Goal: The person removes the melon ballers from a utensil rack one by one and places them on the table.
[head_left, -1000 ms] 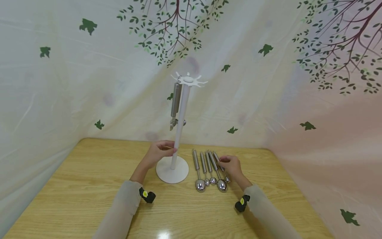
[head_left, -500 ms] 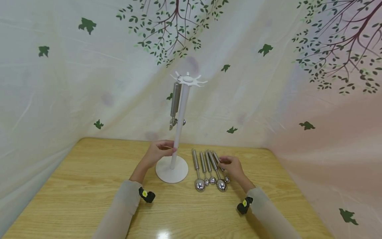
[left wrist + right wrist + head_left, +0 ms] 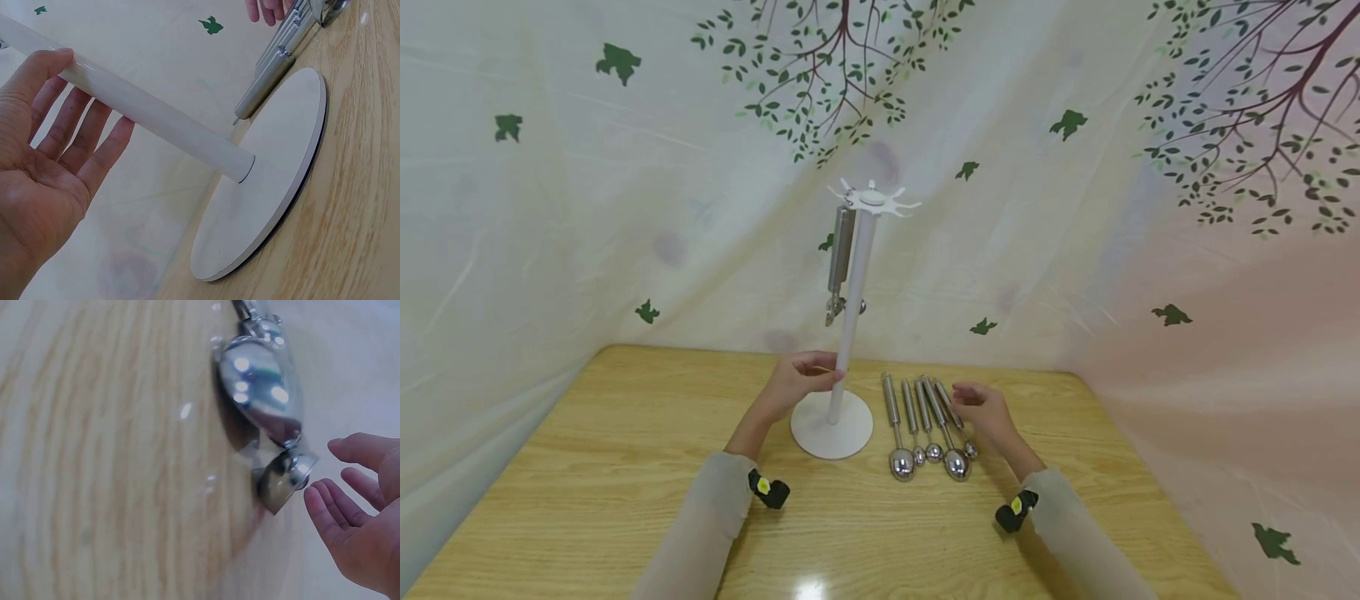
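Note:
My left hand [image 3: 792, 387] grips the white pole [image 3: 156, 119] of an upright stand, thumb on one side and fingers on the other, a little above its round base [image 3: 818, 437]. My right hand [image 3: 988, 412] hovers at the right end of a row of steel scoops, its fingers loosely bent with nothing between them. Nearest to it lies a small scoop [image 3: 281, 484] with a half-round cup, its handle [image 3: 945, 397] pointing away from me. Beside that one lies a larger scoop [image 3: 957, 465] with an egg-shaped bowl.
A steel-handled utensil [image 3: 842, 250] hangs from the hooked top [image 3: 874, 200] of the stand, on its left. Another large scoop [image 3: 902, 465] lies at the row's left end, close to the base. Behind the wooden table [image 3: 625, 442] hangs a leaf-printed curtain [image 3: 737, 250].
My right hand's fingertips have drawn slightly up and away from the rightmost scoop's handle. The left hand keeps its grip on the pole, and the scoops stay in place.

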A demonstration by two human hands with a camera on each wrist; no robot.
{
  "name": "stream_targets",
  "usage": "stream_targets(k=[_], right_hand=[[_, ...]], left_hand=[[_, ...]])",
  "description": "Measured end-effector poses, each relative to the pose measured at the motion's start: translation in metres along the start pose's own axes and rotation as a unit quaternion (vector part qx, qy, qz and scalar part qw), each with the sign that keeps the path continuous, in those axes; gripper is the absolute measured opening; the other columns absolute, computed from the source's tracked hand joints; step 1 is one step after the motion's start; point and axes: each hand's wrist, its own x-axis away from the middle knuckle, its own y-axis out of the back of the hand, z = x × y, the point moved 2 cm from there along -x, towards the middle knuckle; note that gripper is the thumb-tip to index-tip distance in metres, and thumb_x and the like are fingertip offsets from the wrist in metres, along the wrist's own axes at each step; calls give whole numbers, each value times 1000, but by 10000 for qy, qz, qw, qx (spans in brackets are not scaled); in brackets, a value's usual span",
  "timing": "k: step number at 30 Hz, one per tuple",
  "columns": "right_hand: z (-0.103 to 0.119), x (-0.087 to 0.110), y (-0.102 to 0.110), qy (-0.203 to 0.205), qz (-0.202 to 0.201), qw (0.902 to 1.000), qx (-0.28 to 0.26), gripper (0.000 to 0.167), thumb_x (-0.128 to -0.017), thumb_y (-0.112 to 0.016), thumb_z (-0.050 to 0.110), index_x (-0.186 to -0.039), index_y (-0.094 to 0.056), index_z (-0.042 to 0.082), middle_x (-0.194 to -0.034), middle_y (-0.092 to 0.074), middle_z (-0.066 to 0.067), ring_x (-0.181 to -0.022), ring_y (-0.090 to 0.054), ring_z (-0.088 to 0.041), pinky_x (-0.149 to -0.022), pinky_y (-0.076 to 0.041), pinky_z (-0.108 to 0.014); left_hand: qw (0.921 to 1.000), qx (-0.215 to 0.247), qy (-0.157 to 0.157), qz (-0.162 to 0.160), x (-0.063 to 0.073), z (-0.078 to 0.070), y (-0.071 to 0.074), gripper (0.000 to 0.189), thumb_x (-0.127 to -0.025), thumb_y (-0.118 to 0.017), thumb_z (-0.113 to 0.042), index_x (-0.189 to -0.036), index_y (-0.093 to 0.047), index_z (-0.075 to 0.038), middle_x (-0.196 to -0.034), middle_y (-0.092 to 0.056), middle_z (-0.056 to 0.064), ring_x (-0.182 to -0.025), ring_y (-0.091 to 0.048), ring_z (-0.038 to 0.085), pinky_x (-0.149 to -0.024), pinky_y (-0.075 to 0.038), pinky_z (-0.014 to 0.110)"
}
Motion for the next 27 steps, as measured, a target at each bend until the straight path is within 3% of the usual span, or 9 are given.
stream_targets(k=[7, 14, 20, 27], right_hand=[[15, -9, -1, 349, -10, 9987, -364, 41, -94, -73, 6, -132, -63, -5, -127, -67, -27, -109, -67, -22, -81, -55, -12], [70, -12, -5, 823, 101, 9933, -804, 39, -96, -72, 13, -131, -64, -2, -127, -67, -25, -100, -67, -3, -86, -58, -16], [130, -19, -7, 1259, 410, 9780, -1609, 39, -99, -68, 14, -134, -62, -2, -126, -67, -23, -101, -70, -10, -90, -61, -26], [191, -29, -15, 1528, 784, 9550, -2417, 39, -101, -65, 14, -136, -60, -3, -118, -72, -4, -109, -70, -16, -95, -60, -28]], left_hand=[[10000, 13, 28, -20, 0, 0, 0, 35, -92, -75, -9, -123, -68, 8, -104, -76, 2, -92, -72, 15, -86, -63, 32], [10000, 17, -13, -7, 0, 0, 0, 36, -92, -75, -9, -123, -67, 8, -106, -76, 3, -93, -72, 17, -86, -63, 31], [10000, 24, 14, -22, 0, -1, -1, 37, -93, -75, -10, -124, -67, 7, -106, -76, 3, -94, -72, 17, -87, -63, 32], [9999, -126, 16, -17, 1, 0, -1, 37, -93, -76, -13, -124, -68, 5, -111, -76, 9, -95, -72, 18, -87, -63, 31]])
